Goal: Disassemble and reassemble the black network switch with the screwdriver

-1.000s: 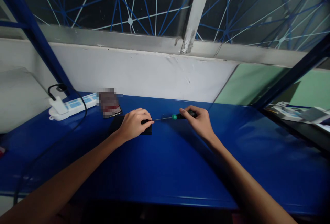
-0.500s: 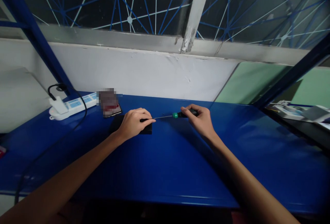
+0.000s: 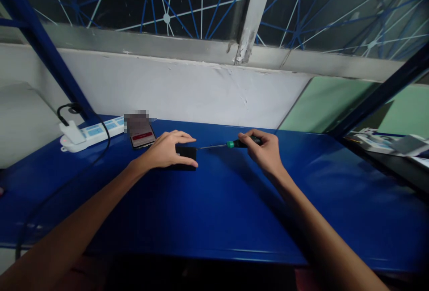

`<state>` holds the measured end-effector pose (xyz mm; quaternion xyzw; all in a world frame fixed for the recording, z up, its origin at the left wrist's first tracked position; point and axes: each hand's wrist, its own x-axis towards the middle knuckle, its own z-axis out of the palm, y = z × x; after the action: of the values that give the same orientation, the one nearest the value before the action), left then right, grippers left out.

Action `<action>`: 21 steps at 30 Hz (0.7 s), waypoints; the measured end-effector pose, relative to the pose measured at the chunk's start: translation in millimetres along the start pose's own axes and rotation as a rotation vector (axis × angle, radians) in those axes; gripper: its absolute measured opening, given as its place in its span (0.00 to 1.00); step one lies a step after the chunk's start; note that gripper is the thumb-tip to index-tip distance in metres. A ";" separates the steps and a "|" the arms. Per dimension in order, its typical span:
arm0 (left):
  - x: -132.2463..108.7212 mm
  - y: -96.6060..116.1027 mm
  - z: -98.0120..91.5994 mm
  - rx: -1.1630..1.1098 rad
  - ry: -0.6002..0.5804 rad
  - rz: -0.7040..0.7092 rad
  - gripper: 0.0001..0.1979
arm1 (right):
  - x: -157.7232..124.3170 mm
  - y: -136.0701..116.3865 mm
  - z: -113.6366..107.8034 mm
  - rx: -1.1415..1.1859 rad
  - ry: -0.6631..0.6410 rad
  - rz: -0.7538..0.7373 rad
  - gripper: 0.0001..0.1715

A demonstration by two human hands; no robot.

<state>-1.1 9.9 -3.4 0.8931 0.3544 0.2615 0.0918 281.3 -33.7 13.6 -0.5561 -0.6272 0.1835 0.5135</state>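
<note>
Screwdriver [image 3: 230, 144] gripped in right fingers [image 3: 247, 139]; left fingers [image 3: 182, 138] spread around box [image 3: 187, 153].

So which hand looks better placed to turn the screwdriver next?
Probably the right hand: it grips the screwdriver by the handle, while the left hand is spread around the black box.

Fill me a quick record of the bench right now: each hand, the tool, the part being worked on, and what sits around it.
Left hand: left hand open, over the black box; firmness of contact unclear
Right hand: right hand closed around the screwdriver handle
Tool tip: at the box's right edge; contact too fine to tell
Surface: blue table
Nearby: phone with lit screen, behind the left hand; white power strip left of the phone
</note>
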 end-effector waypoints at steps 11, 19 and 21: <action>1.5 16.4 3.4 -0.175 -0.015 0.072 0.16 | 0.8 -0.8 -1.2 0.003 -0.034 -0.012 0.18; 1.5 17.7 4.1 -0.182 0.115 0.129 0.07 | -0.9 -5.0 -1.8 -0.027 -0.013 -0.026 0.18; 1.6 18.4 5.3 -0.194 0.120 0.127 0.07 | -0.9 -4.8 -1.4 -0.032 -0.010 -0.027 0.18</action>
<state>13.5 -2.5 -0.7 0.8834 0.2749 0.3529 0.1393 279.9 -36.4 17.6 -0.5549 -0.6399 0.1694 0.5039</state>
